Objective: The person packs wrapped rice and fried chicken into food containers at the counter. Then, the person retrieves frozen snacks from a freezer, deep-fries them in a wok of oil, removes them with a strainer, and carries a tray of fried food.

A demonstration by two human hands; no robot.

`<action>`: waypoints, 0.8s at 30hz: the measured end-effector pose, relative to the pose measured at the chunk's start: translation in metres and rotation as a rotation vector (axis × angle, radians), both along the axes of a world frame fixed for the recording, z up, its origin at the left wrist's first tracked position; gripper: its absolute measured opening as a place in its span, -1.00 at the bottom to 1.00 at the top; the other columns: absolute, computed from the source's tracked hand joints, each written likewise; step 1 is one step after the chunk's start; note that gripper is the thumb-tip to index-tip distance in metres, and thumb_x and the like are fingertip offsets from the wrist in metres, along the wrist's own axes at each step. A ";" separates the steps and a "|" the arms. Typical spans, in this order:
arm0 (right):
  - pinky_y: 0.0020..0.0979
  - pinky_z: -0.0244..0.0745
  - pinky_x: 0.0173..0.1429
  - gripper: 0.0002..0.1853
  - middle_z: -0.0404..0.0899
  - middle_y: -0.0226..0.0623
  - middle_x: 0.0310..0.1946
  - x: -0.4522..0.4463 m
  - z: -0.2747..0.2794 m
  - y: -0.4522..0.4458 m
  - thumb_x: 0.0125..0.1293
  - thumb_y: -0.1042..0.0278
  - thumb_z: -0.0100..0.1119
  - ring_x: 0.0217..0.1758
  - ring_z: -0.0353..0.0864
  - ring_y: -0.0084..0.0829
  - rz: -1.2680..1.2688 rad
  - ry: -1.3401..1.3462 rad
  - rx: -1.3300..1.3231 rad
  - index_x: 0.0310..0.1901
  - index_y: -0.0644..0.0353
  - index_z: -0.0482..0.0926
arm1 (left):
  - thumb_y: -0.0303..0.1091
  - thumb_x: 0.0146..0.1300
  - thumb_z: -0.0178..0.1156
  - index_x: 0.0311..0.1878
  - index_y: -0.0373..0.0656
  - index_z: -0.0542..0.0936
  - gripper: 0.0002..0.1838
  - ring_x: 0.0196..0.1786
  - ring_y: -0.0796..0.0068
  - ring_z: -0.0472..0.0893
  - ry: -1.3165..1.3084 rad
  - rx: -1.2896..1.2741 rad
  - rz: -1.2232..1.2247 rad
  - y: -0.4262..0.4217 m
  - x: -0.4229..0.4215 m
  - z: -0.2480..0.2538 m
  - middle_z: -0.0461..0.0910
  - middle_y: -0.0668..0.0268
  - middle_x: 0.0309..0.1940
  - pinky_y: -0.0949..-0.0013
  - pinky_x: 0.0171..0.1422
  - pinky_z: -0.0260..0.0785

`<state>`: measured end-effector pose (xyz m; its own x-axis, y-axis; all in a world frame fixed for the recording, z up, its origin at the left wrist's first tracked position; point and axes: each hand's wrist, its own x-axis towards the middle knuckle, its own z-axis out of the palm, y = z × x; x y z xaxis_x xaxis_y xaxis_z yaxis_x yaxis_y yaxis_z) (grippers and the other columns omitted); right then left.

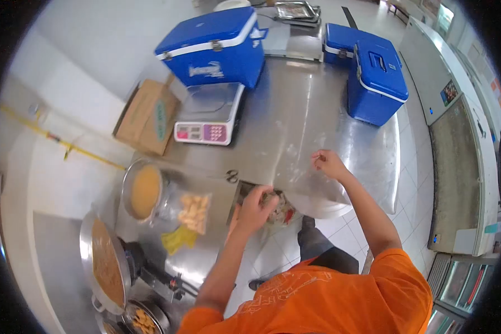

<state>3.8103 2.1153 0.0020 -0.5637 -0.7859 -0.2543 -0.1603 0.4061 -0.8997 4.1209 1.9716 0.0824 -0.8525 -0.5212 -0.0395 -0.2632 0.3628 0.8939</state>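
My left hand (255, 209) hovers over the near edge of the steel table, its fingers bent and thumb apart, with nothing visible in it. Partly behind it are a rectangular metal tray (240, 196) and a clear plastic bag (283, 211) with pale and red contents. My right hand (327, 163) is above the bare steel to the right, fingertips curled together; anything between them is too small to make out. Black-handled scissors (231, 176) lie beyond my left hand. A white round tub or lid (323, 207) shows below my right forearm.
A digital scale (206, 114), cardboard box (150, 117) and blue cooler (214, 50) stand at the far left; more blue coolers (376, 78) stand right. On the left are a pot (145, 192), a bag of light-brown pieces (195, 212), yellow cloth (179, 239) and a large pan (107, 267).
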 end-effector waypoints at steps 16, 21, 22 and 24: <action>-0.07 0.54 0.33 -0.57 0.68 0.05 0.10 -0.501 -0.030 -0.363 0.26 0.22 0.27 0.20 0.65 0.07 -0.303 0.819 0.080 0.12 0.25 0.68 | 0.35 0.17 0.32 0.64 -0.12 0.14 0.13 0.72 -0.18 -0.16 -0.446 -0.790 0.010 -0.241 -0.385 -0.168 -0.11 -0.08 0.68 -0.35 0.68 -0.34; 0.02 0.36 0.52 -0.45 0.37 0.17 0.43 -0.630 -0.047 -0.447 0.34 0.10 0.20 0.48 0.39 0.15 -0.187 1.037 0.306 0.27 0.28 0.58 | 0.40 0.13 0.34 0.62 -0.13 0.19 0.15 0.73 -0.15 -0.19 -0.572 -0.728 -0.031 -0.258 -0.410 -0.159 -0.12 -0.12 0.68 -0.37 0.68 -0.38; 0.02 0.33 0.54 -0.43 0.30 0.16 0.48 -0.655 -0.068 -0.463 0.37 0.12 0.18 0.52 0.33 0.18 -0.322 1.012 0.199 0.32 0.29 0.53 | 0.42 0.12 0.33 0.63 -0.12 0.18 0.16 0.73 -0.13 -0.24 -0.600 -0.699 -0.039 -0.259 -0.412 -0.159 -0.14 -0.11 0.68 -0.37 0.68 -0.43; 0.02 0.29 0.58 -0.38 0.18 0.16 0.56 -0.675 -0.066 -0.485 0.41 0.14 0.15 0.58 0.24 0.22 -0.311 1.057 0.251 0.42 0.30 0.40 | 0.43 0.12 0.33 0.62 -0.13 0.20 0.16 0.73 -0.15 -0.24 -0.624 -0.680 -0.045 -0.262 -0.414 -0.159 -0.13 -0.14 0.67 -0.40 0.67 -0.42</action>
